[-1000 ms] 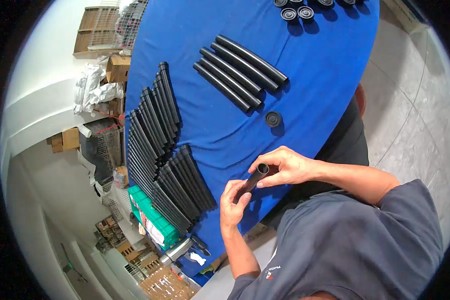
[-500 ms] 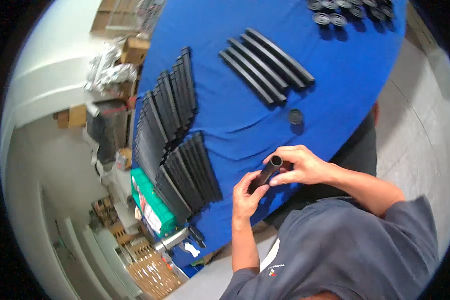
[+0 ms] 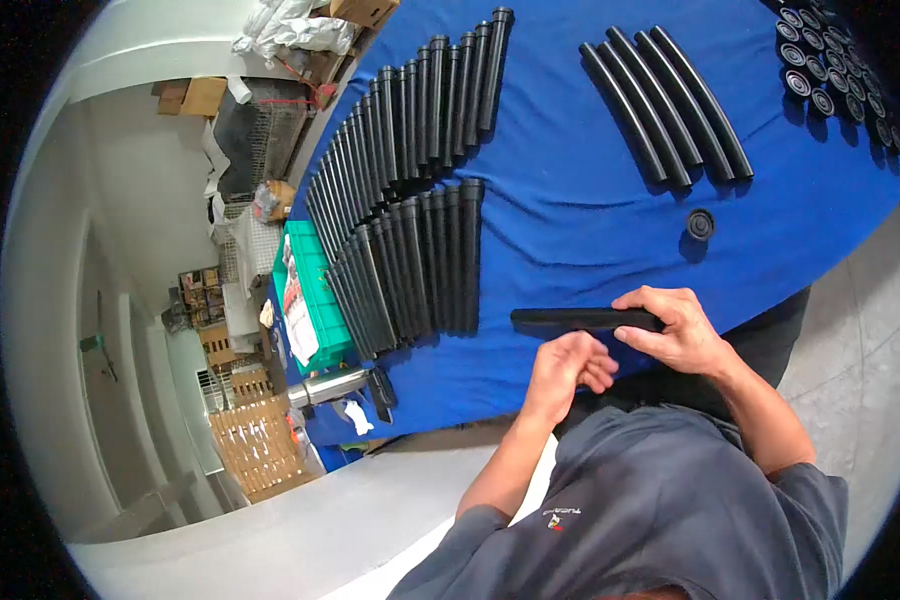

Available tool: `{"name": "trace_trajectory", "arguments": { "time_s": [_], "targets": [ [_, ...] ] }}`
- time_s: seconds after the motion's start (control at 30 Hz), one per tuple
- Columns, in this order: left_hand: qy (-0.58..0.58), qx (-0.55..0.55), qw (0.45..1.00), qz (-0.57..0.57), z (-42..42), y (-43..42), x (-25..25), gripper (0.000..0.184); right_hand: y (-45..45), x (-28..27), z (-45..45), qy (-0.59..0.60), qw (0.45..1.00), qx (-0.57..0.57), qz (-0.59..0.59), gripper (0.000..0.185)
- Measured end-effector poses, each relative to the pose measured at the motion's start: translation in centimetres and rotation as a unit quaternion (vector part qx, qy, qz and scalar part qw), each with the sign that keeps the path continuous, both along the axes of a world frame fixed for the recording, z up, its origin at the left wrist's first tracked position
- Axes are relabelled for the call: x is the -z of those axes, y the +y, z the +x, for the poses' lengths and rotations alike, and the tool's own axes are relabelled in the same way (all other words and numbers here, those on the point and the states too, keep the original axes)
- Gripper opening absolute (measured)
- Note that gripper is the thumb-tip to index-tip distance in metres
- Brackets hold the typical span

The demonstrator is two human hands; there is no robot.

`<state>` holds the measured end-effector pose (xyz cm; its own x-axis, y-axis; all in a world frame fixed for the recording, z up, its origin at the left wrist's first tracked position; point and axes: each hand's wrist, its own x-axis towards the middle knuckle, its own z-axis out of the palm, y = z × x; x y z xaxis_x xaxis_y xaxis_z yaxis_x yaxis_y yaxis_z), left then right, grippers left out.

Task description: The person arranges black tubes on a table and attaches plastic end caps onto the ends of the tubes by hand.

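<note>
My right hand (image 3: 676, 328) grips a black plastic tube (image 3: 570, 318) near its right end, thumb below and fingers above. The tube lies level across, just over the blue cloth. Just below the tube, my left hand (image 3: 568, 372) is off it, its fingers apart and loosely bent with nothing in them. A single round black cap (image 3: 701, 225) sits on the cloth above my right hand. Beyond it, several loose black tubes (image 3: 670, 110) lie side by side.
Rows of capped black tubes (image 3: 410, 260) cover the left of the blue cloth-covered table (image 3: 560, 250). Many round black caps (image 3: 822, 101) are grouped at the far right. A green crate (image 3: 315, 290), a metal cylinder (image 3: 330, 386) and a black-handled tool (image 3: 381, 393) are at the left edge.
The tube has swung from slanting upward to lying level. My left hand has let go of it, while my right hand now grips its right end. The view has shifted.
</note>
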<state>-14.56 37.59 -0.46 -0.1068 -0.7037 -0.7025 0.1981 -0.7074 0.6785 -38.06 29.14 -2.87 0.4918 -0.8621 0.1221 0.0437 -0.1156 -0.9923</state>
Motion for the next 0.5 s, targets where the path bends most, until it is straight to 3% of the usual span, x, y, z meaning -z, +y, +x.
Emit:
{"name": "trace_trajectory", "arguments": {
  "time_s": [0.07,0.1,0.13,0.17,0.2,0.23,0.3,0.37,0.4,0.5],
  "targets": [
    [-0.270,0.086,0.959,-0.027,-1.9,0.3,-2.3,0.038,-0.1,0.0,0.1,0.009,1.000,-0.001,-0.010,0.031],
    [-0.375,0.110,0.900,-0.194,-1.8,0.1,-2.6,0.040,-0.2,-0.1,0.2,0.013,1.000,-0.001,-0.017,0.031],
    [-0.462,0.131,0.802,-0.355,-1.5,-0.6,-2.9,0.043,-0.3,-0.3,0.3,0.011,1.000,-0.008,-0.002,0.031],
    [-0.524,0.147,0.671,-0.503,-1.4,-1.5,-3.1,0.047,-0.3,-0.5,0.4,0.012,1.000,-0.011,0.014,0.032],
    [-0.549,0.138,0.643,-0.517,-1.7,-2.6,-3.2,0.055,-0.3,-0.7,0.2,0.015,0.999,-0.009,0.032,0.032],
    [-0.569,0.156,0.632,-0.502,-1.8,-3.4,-3.2,0.054,-0.1,-0.1,0.4,0.003,1.000,0.001,0.009,0.039],
    [-0.538,0.211,0.679,-0.452,-0.1,-3.6,-1.2,0.046,-0.3,-0.3,0.1,0.003,1.000,-0.003,0.014,0.046],
    [-0.519,0.196,0.728,-0.404,0.3,-3.5,-0.9,0.037,-0.6,-0.5,-0.6,0.001,0.996,-0.042,0.072,0.051],
    [-0.494,0.189,0.749,-0.398,-0.1,-3.8,-1.6,0.030,-0.6,-0.3,-0.6,-0.017,0.996,-0.051,0.074,0.047],
    [-0.428,0.228,0.810,-0.330,-0.5,-3.8,-3.2,0.035,-0.4,0.6,-0.5,-0.105,0.990,-0.038,0.084,0.045]
  ]
}}
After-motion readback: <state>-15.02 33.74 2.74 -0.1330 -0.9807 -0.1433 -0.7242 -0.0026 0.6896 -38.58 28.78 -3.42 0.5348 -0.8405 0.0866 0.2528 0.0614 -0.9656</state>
